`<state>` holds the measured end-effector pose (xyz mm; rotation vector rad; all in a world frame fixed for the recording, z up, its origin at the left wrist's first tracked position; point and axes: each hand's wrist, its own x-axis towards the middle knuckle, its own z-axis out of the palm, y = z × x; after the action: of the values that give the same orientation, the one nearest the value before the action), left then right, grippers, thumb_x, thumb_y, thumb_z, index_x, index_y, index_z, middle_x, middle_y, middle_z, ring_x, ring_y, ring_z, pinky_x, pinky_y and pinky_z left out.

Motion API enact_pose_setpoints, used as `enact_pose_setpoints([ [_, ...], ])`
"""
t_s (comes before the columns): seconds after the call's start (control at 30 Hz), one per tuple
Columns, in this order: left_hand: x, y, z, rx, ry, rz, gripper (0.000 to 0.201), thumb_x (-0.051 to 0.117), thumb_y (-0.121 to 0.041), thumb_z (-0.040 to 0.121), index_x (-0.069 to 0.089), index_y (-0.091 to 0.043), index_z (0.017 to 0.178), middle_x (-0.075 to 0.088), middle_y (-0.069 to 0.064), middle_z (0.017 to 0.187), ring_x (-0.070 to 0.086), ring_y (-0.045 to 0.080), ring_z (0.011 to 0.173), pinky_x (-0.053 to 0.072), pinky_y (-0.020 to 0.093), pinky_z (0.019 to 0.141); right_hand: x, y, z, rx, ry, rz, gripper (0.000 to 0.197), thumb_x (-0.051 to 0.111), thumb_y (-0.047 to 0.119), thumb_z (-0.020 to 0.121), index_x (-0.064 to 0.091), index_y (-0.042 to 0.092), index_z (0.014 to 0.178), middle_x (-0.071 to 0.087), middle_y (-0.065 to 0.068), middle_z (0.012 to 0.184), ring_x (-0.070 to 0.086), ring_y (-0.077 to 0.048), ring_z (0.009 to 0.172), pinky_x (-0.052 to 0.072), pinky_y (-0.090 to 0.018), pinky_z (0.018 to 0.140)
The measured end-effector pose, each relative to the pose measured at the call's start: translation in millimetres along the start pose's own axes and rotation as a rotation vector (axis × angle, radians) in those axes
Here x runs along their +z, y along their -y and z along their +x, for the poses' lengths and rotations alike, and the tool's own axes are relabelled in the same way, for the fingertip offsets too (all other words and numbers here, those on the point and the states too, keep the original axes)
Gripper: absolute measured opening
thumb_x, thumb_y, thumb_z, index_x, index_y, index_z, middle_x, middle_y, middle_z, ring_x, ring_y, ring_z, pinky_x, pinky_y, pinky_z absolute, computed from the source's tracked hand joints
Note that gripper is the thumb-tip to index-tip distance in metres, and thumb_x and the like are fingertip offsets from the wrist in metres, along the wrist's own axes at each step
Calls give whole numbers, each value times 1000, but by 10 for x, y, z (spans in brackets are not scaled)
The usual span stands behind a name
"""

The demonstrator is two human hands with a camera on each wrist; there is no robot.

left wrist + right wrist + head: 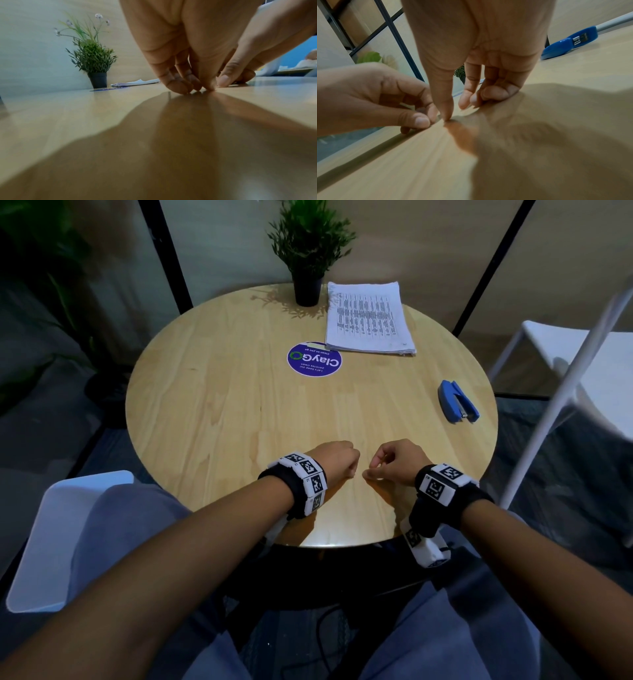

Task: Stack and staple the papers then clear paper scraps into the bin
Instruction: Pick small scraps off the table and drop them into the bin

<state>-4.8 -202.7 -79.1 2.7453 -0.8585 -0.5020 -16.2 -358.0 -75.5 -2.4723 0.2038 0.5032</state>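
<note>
A stack of printed papers (368,320) lies at the back right of the round wooden table (222,405), and shows as a low pile (137,82) in the left wrist view. The blue stapler (457,402) (570,42) lies alone at the right edge. Both hands sit close together near the front edge. My left hand (352,470) (205,86) (426,119) has its fingers curled, tips bunched on the wood. My right hand (371,470) (453,112) sets its thumb tip on the table, fingers curled beside it. No scrap shows in either hand.
A potted plant (308,251) (93,59) stands at the back beside the papers, with a round blue sticker (313,361) in front of it. One white chair (582,354) stands to the right and another (68,542) at the lower left. No bin is in view.
</note>
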Motion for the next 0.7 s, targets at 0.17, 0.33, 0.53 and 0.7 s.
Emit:
enact_pose_setpoints([
  [0.17, -60, -22, 5, -30, 62, 50, 19, 51, -11, 93, 63, -6, 108, 59, 11, 113, 55, 28, 106, 41, 30, 85, -2, -12, 0, 1, 3, 5, 17, 79, 29, 71, 64, 21, 71, 59, 7, 71, 52, -7, 69, 39, -19, 56],
  [0.33, -68, -94, -85, -50, 87, 80, 22, 43, -8, 95, 56, -2, 111, 54, 15, 113, 54, 30, 104, 43, 33, 87, -9, 3, -26, -1, 4, 17, 19, 79, 27, 73, 61, 22, 67, 57, 7, 67, 50, -5, 65, 37, -19, 53],
  [0.53, -74, -129, -111, -163, 82, -17, 26, 40, -5, 95, 54, 2, 116, 54, 18, 119, 54, 34, 110, 44, 38, 94, -7, -7, -92, -2, 24, 41, 18, 78, 25, 73, 62, 20, 68, 59, 6, 67, 51, -5, 65, 38, -18, 54],
  [0.7, -168, -12, -129, -238, -3, -175, 21, 47, -9, 91, 63, 1, 101, 63, 16, 111, 61, 33, 99, 47, 34, 84, -17, -50, -139, -16, 32, 43, 15, 78, 23, 73, 64, 20, 69, 61, 6, 67, 55, -6, 66, 42, -18, 56],
])
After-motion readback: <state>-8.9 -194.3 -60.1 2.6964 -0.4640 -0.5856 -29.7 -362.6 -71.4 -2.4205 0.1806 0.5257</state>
